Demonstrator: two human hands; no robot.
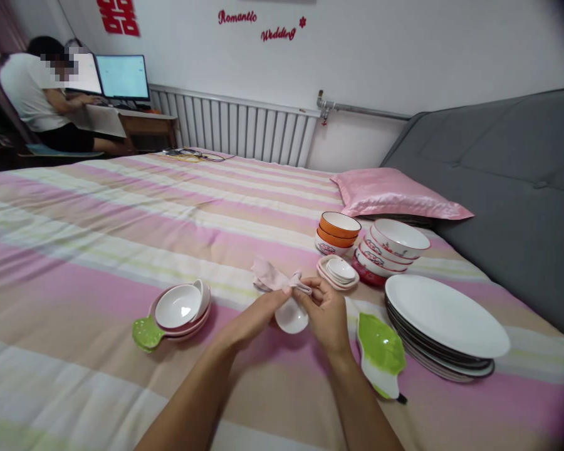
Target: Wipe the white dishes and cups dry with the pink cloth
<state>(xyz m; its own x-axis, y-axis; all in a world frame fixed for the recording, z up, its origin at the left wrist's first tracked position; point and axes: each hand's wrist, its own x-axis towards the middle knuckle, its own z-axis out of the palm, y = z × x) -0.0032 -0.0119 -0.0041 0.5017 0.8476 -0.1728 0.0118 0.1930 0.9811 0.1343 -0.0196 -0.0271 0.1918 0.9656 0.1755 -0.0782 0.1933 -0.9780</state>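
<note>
My left hand and my right hand meet above the striped bed cover. Together they hold a small white dish, which shows between and below the fingers. A pale pink cloth is pinched in the fingers of both hands and lies bunched over the dish's top. Both hands are closed. Just right of my right wrist lies a green leaf-shaped dish.
Left of my hands sits a pile of small dishes on a green leaf dish. To the right are stacked large plates, patterned bowls, orange bowls, small saucers and a pink pillow. A person sits at monitors far left.
</note>
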